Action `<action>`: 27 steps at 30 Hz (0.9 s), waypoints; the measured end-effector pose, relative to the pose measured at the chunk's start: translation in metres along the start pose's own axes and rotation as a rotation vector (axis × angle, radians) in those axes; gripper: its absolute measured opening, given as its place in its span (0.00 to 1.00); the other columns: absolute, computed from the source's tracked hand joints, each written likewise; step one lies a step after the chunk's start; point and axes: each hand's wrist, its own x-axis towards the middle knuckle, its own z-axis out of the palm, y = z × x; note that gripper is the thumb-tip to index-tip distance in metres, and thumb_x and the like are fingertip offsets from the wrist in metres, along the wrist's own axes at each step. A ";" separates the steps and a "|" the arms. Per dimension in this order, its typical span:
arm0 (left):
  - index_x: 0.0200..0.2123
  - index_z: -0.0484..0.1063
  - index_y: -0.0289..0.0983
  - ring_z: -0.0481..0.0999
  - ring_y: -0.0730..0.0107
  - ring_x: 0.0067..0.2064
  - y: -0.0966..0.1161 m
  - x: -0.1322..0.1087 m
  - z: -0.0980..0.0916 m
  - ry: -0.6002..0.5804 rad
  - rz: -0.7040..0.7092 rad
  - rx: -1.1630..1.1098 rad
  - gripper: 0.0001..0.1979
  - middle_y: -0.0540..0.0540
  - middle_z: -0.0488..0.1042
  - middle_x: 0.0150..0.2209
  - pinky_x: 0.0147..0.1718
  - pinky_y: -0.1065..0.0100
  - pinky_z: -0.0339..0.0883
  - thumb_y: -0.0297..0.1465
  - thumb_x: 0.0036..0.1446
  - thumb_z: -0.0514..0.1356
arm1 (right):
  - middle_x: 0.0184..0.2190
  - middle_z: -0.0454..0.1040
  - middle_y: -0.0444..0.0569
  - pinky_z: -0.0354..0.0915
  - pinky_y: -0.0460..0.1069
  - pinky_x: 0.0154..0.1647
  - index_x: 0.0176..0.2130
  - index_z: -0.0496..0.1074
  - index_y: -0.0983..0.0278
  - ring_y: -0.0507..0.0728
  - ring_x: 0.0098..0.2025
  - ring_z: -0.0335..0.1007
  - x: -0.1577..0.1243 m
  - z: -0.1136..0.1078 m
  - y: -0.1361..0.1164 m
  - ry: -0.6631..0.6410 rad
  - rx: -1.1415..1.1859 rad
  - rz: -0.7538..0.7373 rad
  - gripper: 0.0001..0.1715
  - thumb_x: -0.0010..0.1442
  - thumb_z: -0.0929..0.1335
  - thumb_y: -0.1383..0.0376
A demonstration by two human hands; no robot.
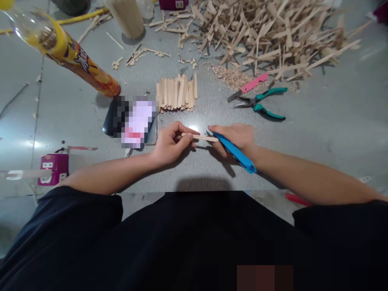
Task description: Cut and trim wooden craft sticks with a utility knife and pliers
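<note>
Between the thumb and fingers of my left hand (171, 143) is a wooden craft stick (206, 138), pointing right. My right hand (239, 137) is closed around a blue-handled tool (236, 153). The stick's right end meets the upper end of this tool; its working end is hidden, so I cannot tell its kind. Just beyond my left hand lies a row of craft sticks (177, 93) side by side. Past my right hand are open green-handled pliers (259, 104) and a pink-handled knife (248, 87).
A large heap of wooden sticks (266, 36) covers the back right, with shavings (232, 76) in front. To the left are a yellow-labelled bottle (79, 58), a blurred phone (138, 121), a dark case (110, 125) and a purple socket block (53, 167). A tan cup (129, 20) stands behind.
</note>
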 end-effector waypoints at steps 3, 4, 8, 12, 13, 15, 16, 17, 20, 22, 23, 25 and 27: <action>0.34 0.62 0.41 0.90 0.70 0.31 0.004 0.002 0.002 0.045 -0.067 -0.222 0.22 0.36 0.92 0.50 0.23 0.73 0.75 0.38 0.69 0.74 | 0.42 0.91 0.50 0.79 0.60 0.41 0.58 0.86 0.51 0.63 0.36 0.87 0.001 -0.004 0.000 0.044 0.118 0.055 0.20 0.82 0.69 0.48; 0.33 0.60 0.42 0.89 0.70 0.29 0.005 0.003 0.002 0.051 -0.075 -0.268 0.24 0.37 0.93 0.49 0.20 0.74 0.72 0.38 0.67 0.75 | 0.43 0.91 0.50 0.80 0.60 0.42 0.56 0.86 0.50 0.63 0.37 0.88 0.002 -0.006 0.001 0.054 0.157 0.074 0.18 0.82 0.69 0.47; 0.34 0.58 0.43 0.86 0.73 0.25 0.005 0.005 0.002 0.061 -0.083 -0.304 0.28 0.44 0.91 0.37 0.18 0.77 0.68 0.41 0.66 0.77 | 0.40 0.88 0.49 0.82 0.62 0.47 0.46 0.82 0.51 0.64 0.39 0.87 0.008 -0.010 0.007 0.151 0.347 0.166 0.15 0.70 0.82 0.48; 0.39 0.64 0.43 0.83 0.75 0.25 -0.001 0.005 0.004 0.025 -0.101 -0.183 0.23 0.50 0.86 0.34 0.26 0.70 0.79 0.38 0.64 0.78 | 0.44 0.89 0.47 0.85 0.62 0.49 0.63 0.72 0.50 0.64 0.42 0.90 0.009 0.004 0.017 0.152 0.513 0.153 0.32 0.69 0.82 0.49; 0.41 0.66 0.43 0.82 0.74 0.26 -0.003 0.004 0.005 0.004 -0.102 -0.123 0.21 0.51 0.85 0.33 0.28 0.69 0.80 0.37 0.64 0.78 | 0.48 0.90 0.49 0.86 0.61 0.46 0.67 0.67 0.49 0.64 0.44 0.91 0.008 0.008 0.019 0.122 0.556 0.140 0.36 0.70 0.80 0.48; 0.45 0.69 0.42 0.80 0.74 0.27 -0.006 0.001 0.005 -0.039 -0.087 0.017 0.16 0.54 0.79 0.29 0.29 0.68 0.76 0.35 0.67 0.75 | 0.62 0.88 0.56 0.87 0.59 0.42 0.71 0.61 0.47 0.65 0.49 0.93 0.007 0.013 0.021 0.053 0.650 0.113 0.36 0.74 0.77 0.47; 0.46 0.70 0.42 0.78 0.74 0.27 -0.007 0.000 0.005 -0.058 -0.072 0.085 0.13 0.55 0.76 0.27 0.28 0.69 0.73 0.35 0.69 0.73 | 0.67 0.85 0.59 0.87 0.60 0.42 0.70 0.61 0.47 0.66 0.52 0.93 0.006 0.014 0.021 0.020 0.696 0.102 0.33 0.76 0.74 0.48; 0.47 0.71 0.42 0.76 0.75 0.26 -0.007 -0.001 0.004 -0.074 -0.053 0.146 0.11 0.57 0.73 0.26 0.28 0.69 0.70 0.35 0.71 0.71 | 0.71 0.82 0.61 0.87 0.62 0.43 0.69 0.61 0.47 0.67 0.55 0.92 0.005 0.013 0.020 -0.011 0.745 0.096 0.28 0.78 0.72 0.49; 0.51 0.72 0.41 0.71 0.75 0.27 -0.007 -0.004 0.001 -0.127 0.011 0.289 0.11 0.56 0.73 0.29 0.29 0.69 0.67 0.33 0.70 0.69 | 0.69 0.82 0.62 0.88 0.67 0.49 0.65 0.64 0.49 0.69 0.59 0.91 0.004 0.007 0.020 -0.041 0.900 0.112 0.19 0.80 0.69 0.53; 0.54 0.73 0.41 0.77 0.74 0.31 -0.007 -0.005 -0.001 -0.162 0.031 0.358 0.14 0.51 0.80 0.35 0.32 0.68 0.71 0.31 0.68 0.68 | 0.62 0.85 0.59 0.88 0.66 0.46 0.63 0.64 0.51 0.69 0.55 0.91 0.004 0.004 0.022 -0.032 0.948 0.139 0.19 0.79 0.69 0.52; 0.55 0.73 0.40 0.81 0.72 0.34 -0.007 -0.005 -0.002 -0.169 0.033 0.373 0.15 0.48 0.84 0.39 0.34 0.68 0.74 0.30 0.68 0.68 | 0.59 0.85 0.57 0.88 0.63 0.42 0.63 0.63 0.51 0.68 0.51 0.92 0.004 0.003 0.023 -0.020 0.940 0.144 0.18 0.79 0.69 0.52; 0.56 0.74 0.40 0.89 0.67 0.42 -0.008 -0.005 -0.002 -0.164 0.033 0.346 0.14 0.43 0.88 0.45 0.41 0.65 0.81 0.30 0.69 0.67 | 0.54 0.85 0.51 0.83 0.57 0.33 0.63 0.61 0.50 0.62 0.39 0.90 0.005 0.005 0.026 0.011 0.867 0.141 0.18 0.81 0.68 0.53; 0.58 0.74 0.39 0.93 0.62 0.52 -0.009 -0.005 -0.001 -0.150 0.023 0.273 0.13 0.38 0.89 0.51 0.49 0.62 0.85 0.31 0.73 0.65 | 0.53 0.84 0.48 0.77 0.52 0.26 0.64 0.60 0.49 0.56 0.30 0.84 0.006 0.010 0.026 0.060 0.796 0.119 0.18 0.82 0.69 0.54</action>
